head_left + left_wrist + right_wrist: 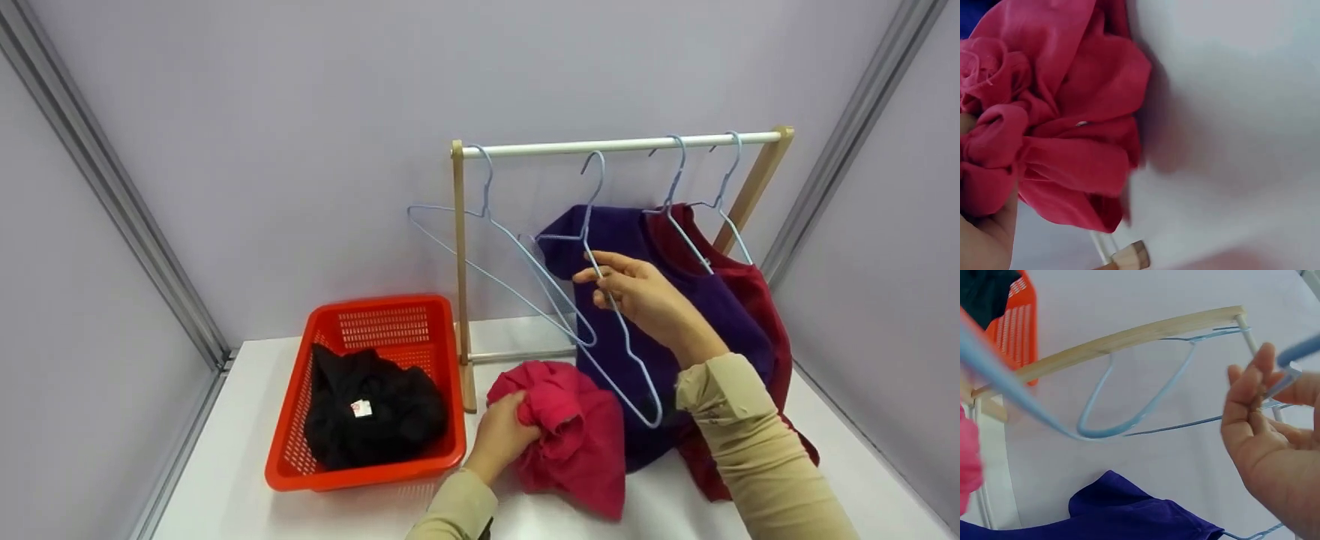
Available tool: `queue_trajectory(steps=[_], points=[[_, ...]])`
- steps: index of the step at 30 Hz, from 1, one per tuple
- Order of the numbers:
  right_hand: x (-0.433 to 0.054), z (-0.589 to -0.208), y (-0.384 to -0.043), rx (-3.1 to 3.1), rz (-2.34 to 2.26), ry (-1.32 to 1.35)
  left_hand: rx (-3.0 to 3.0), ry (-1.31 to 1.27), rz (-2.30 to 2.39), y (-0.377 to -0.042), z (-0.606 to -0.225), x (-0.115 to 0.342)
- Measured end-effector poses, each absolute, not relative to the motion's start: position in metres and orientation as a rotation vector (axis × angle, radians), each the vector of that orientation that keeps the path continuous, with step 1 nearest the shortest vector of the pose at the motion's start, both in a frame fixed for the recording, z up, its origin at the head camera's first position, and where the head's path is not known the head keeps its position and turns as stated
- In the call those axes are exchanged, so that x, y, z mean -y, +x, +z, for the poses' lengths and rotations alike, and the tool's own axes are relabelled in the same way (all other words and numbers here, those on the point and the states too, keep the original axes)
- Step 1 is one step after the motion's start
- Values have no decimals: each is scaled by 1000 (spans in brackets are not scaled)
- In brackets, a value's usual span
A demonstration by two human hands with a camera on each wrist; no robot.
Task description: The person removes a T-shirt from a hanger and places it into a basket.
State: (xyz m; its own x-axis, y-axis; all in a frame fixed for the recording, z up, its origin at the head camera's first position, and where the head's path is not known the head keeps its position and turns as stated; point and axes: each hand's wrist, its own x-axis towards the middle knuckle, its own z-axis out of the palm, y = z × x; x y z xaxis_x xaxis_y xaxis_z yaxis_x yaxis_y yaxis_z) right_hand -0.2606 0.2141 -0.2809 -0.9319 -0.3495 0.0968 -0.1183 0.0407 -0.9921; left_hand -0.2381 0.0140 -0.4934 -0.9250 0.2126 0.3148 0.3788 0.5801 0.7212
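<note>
Blue wire hanger (623, 330): probably being readied for filling; hook seemingly clear of the rail (555, 146); next, likely calling for loosening the bunched cloth
Fuchsia garment (574, 450): crumpled on the white table (240, 420); at three o'clock from the red basket (375, 475)
Left hand (501, 433): curled round cloth; pointing to one o'clock
Right hand (645, 292): pinching hanger wire; raised, pointing to ten o'clock

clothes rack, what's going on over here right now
A person's left hand grips a bunched pink garment, while the right hand holds a bare blue hanger at the clothes rack. Another bare hanger hangs at the rack's left end; a purple garment and a dark red garment hang toward the right. A black garment lies in the red basket.
</note>
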Motion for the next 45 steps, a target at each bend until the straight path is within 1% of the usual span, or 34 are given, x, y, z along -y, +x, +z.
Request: queue_trajectory(steps=[4, 11, 18, 22, 30, 35, 41, 45], points=[[-217, -276, -259, -2084, -2013, -516, 2491, -408, -1328, -244, -481, -6], [-216, -273, -261, -2120, -2123, -460, 2309, -150, -1399, -250, -461, 18], [-223, -266, -257, -2107, -2167, -455, 2118, -28, -1555, -254, -444, 48], [-235, -269, -259, -2025, -2164, -550, 2061, 46, -1550, -256, -433, 66], [-246, -260, -248, -2112, -2102, -562, 1926, 133, -1472, -258, -415, 101], [-256, -257, -247, -2094, -2096, -555, 1901, 234, -1464, -261, -414, 125], [-266, -257, -247, -2098, -2070, -533, 1914, 400, -1517, -267, -425, 148], [-268, -256, -249, -2149, -2029, -509, 2030, 447, -1468, -270, -433, 159]])
